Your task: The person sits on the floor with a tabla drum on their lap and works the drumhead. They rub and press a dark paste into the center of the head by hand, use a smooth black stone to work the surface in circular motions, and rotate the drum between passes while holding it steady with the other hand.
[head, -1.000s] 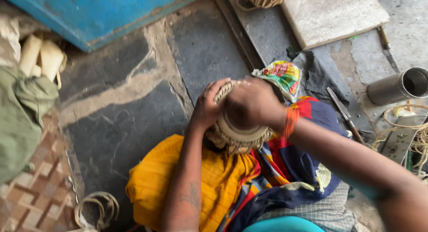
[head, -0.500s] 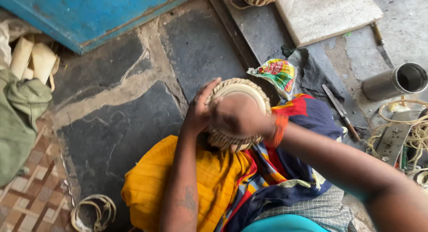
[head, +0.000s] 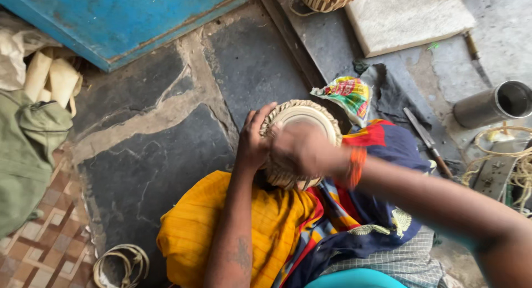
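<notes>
A small round drum (head: 303,117) with a pale skin head and a braided strap rim rests on my lap, on yellow and multicoloured cloth (head: 277,227). My left hand (head: 254,141) grips its left side, fingers curled over the rim. Over the near part of the drum head lies my right hand (head: 303,149), blurred, with an orange thread band at the wrist; whether it holds anything I cannot tell.
Dark stone floor slabs (head: 160,166) lie ahead, with a blue metal panel (head: 127,16) beyond. A green bag (head: 27,149) and pale rolls are at left. A metal cylinder (head: 490,104), a knife (head: 426,141), cords, a white slab (head: 407,14) and a colourful wrapper (head: 346,94) are at right.
My right hand has slid from the top of the drum towards me, baring more of the pale head. The left hand keeps its grip. The view has shifted slightly.
</notes>
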